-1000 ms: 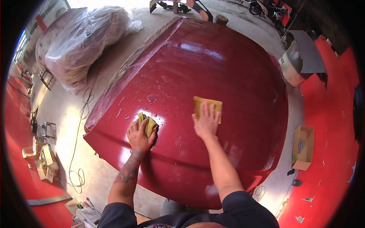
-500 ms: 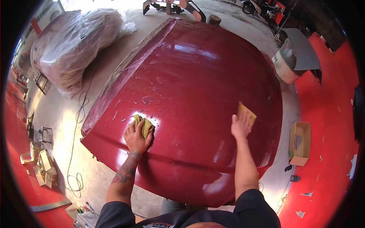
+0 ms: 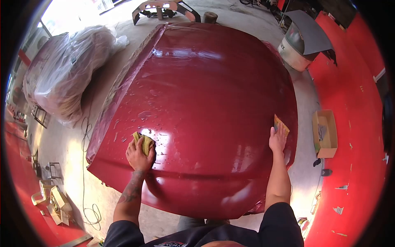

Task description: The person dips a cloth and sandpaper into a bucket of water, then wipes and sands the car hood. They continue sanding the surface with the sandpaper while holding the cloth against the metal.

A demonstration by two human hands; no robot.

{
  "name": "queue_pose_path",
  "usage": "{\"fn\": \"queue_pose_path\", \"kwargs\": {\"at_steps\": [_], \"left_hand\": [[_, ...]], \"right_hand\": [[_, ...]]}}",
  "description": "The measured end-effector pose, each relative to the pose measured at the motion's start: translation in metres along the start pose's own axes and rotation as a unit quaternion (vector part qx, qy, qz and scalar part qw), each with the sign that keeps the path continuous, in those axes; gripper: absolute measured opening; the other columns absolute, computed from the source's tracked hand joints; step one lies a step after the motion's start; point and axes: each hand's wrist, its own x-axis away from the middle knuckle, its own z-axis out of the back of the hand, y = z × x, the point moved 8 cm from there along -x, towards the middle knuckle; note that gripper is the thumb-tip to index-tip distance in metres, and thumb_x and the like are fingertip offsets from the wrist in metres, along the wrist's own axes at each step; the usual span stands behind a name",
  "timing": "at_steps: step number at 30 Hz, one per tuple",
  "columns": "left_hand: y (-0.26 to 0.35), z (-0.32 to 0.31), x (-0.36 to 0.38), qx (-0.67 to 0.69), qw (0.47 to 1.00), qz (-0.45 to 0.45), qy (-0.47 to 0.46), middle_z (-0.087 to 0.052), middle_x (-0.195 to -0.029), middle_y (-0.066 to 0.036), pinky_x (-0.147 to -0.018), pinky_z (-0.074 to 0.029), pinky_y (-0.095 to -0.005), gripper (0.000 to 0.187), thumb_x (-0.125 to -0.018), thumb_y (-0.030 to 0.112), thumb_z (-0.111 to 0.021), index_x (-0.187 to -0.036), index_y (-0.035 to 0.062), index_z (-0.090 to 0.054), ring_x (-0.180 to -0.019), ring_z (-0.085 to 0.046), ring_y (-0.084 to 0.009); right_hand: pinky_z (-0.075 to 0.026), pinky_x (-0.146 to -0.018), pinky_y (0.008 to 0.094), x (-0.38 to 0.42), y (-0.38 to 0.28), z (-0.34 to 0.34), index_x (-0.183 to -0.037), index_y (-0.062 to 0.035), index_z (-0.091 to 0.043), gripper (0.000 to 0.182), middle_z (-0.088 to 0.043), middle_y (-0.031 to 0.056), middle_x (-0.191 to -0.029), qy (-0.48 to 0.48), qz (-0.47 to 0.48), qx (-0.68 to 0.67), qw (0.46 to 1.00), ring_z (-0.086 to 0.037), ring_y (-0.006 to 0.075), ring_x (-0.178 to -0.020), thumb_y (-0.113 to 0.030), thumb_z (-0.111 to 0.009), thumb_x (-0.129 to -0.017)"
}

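A large glossy dark red car hood [image 3: 205, 119] lies flat in front of me, with water drops on its left part. My left hand [image 3: 139, 156] is closed round a crumpled yellow-green cloth [image 3: 146, 145] and rests on the hood's left side, beside a bright reflection. Near the right edge, my right hand [image 3: 278, 140] presses a thin yellow-orange sheet [image 3: 281, 125] against the surface. The fingers of that hand lie over the sheet's lower part, and its top corner sticks out beyond them.
A plastic-wrapped bulky object [image 3: 68, 74] stands at the upper left. An open cardboard box [image 3: 328, 142] and a large bucket [image 3: 294, 49] are on the right. A cable [image 3: 84, 177] runs over the left floor. A bumper part [image 3: 166, 7] stands beyond the hood.
My right hand and the sheet have moved right, closer to the hood's right edge. The whole view has shifted somewhat. My left hand still holds the cloth on the left side.
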Motion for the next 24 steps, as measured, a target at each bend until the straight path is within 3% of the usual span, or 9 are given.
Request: {"fn": "queue_pose_path", "kwargs": {"at_steps": [3, 6, 9, 11, 15, 16, 18, 23, 24], "left_hand": [[0.000, -0.002, 0.000, -0.015, 1.000, -0.003, 0.002, -0.055, -0.132, -0.014, -0.103, -0.039, -0.0494, 0.058, -0.078, 0.042, -0.073, -0.130, 0.0187, -0.058, -0.123, -0.051, -0.0349], [-0.001, -0.002, 0.000, 0.000, 1.000, -0.016, 0.004, -0.055, -0.132, -0.014, -0.103, -0.039, -0.0495, 0.059, -0.079, 0.042, -0.073, -0.130, 0.0185, -0.058, -0.122, -0.051, -0.0351], [-0.003, -0.004, 0.001, -0.005, 1.000, -0.018, -0.002, -0.055, -0.131, -0.015, -0.103, -0.039, -0.0493, 0.059, -0.079, 0.042, -0.073, -0.130, 0.0180, -0.057, -0.122, -0.051, -0.0351], [-0.004, -0.005, 0.003, -0.001, 1.000, -0.022, -0.007, -0.055, -0.131, -0.015, -0.102, -0.039, -0.0493, 0.059, -0.079, 0.042, -0.073, -0.130, 0.0178, -0.057, -0.122, -0.051, -0.0351], [0.000, -0.001, -0.001, 0.009, 1.000, -0.018, 0.005, -0.056, -0.130, -0.015, -0.102, -0.039, -0.0490, 0.058, -0.079, 0.042, -0.073, -0.129, 0.0174, -0.058, -0.121, -0.052, -0.0347], [-0.001, -0.001, 0.000, 0.006, 1.000, -0.015, 0.011, -0.056, -0.131, -0.014, -0.102, -0.039, -0.0492, 0.058, -0.078, 0.043, -0.073, -0.129, 0.0179, -0.058, -0.121, -0.052, -0.0344], [0.000, 0.001, -0.001, 0.005, 1.000, -0.004, 0.012, -0.056, -0.130, -0.014, -0.102, -0.040, -0.0493, 0.058, -0.078, 0.043, -0.073, -0.128, 0.0182, -0.059, -0.121, -0.052, -0.0345], [-0.005, -0.007, 0.000, -0.009, 1.000, -0.006, 0.000, -0.057, -0.131, -0.016, -0.102, -0.040, -0.0492, 0.058, -0.080, 0.045, -0.072, -0.130, 0.0178, -0.058, -0.122, -0.052, -0.0354], [-0.006, -0.008, 0.001, -0.011, 1.000, -0.014, 0.001, -0.057, -0.132, -0.016, -0.102, -0.040, -0.0491, 0.058, -0.081, 0.046, -0.071, -0.131, 0.0179, -0.058, -0.123, -0.052, -0.0355]], "right_hand": [[-0.013, -0.123, 0.0527, 0.055, -0.085, -0.018, -0.159, -0.0104, -0.022, 0.066, -0.016, 0.0047, -0.167, 0.023, 0.047, 0.055, 0.997, -0.014, 0.0283, -0.154, -0.050, -0.028, -0.106], [-0.008, -0.122, 0.0566, 0.206, -0.234, -0.054, -0.159, -0.0090, -0.021, 0.071, -0.014, 0.0055, -0.168, -0.068, 0.307, 0.046, 0.948, -0.010, 0.0329, -0.154, -0.049, -0.037, -0.103], [-0.007, -0.123, 0.0550, 0.296, -0.277, -0.078, -0.160, -0.0110, -0.017, 0.076, -0.009, 0.0057, -0.169, -0.136, 0.467, 0.055, 0.872, -0.010, 0.0303, -0.154, -0.046, -0.047, -0.099], [-0.008, -0.123, 0.0539, 0.268, -0.245, -0.066, -0.160, -0.0110, -0.017, 0.076, -0.011, 0.0059, -0.168, -0.123, 0.471, 0.054, 0.872, -0.011, 0.0287, -0.154, -0.049, -0.044, -0.101], [-0.011, -0.124, 0.0506, 0.126, -0.060, -0.017, -0.160, -0.0119, -0.018, 0.072, -0.016, 0.0071, -0.167, -0.006, 0.175, 0.052, 0.983, -0.013, 0.0278, -0.154, -0.055, -0.030, -0.104], [-0.011, -0.124, 0.0506, 0.104, -0.024, -0.008, -0.160, -0.0119, -0.018, 0.072, -0.016, 0.0071, -0.167, -0.006, 0.177, 0.056, 0.983, -0.013, 0.0278, -0.154, -0.055, -0.030, -0.104], [-0.011, -0.123, 0.0505, 0.067, 0.061, 0.001, -0.160, -0.0093, -0.018, 0.071, -0.013, 0.0064, -0.168, -0.010, -0.079, -0.016, 0.997, -0.010, 0.0277, -0.155, -0.051, -0.031, -0.105], [-0.009, -0.123, 0.0550, 0.187, -0.137, -0.047, -0.159, -0.0086, -0.020, 0.072, -0.014, 0.0079, -0.167, -0.001, 0.183, 0.073, 0.980, -0.010, 0.0313, -0.154, -0.051, -0.035, -0.103], [-0.007, -0.122, 0.0567, 0.234, -0.191, -0.046, -0.159, -0.0063, -0.018, 0.073, -0.012, 0.0087, -0.168, -0.091, 0.264, 0.063, 0.958, -0.009, 0.0315, -0.154, -0.051, -0.035, -0.104]]}}
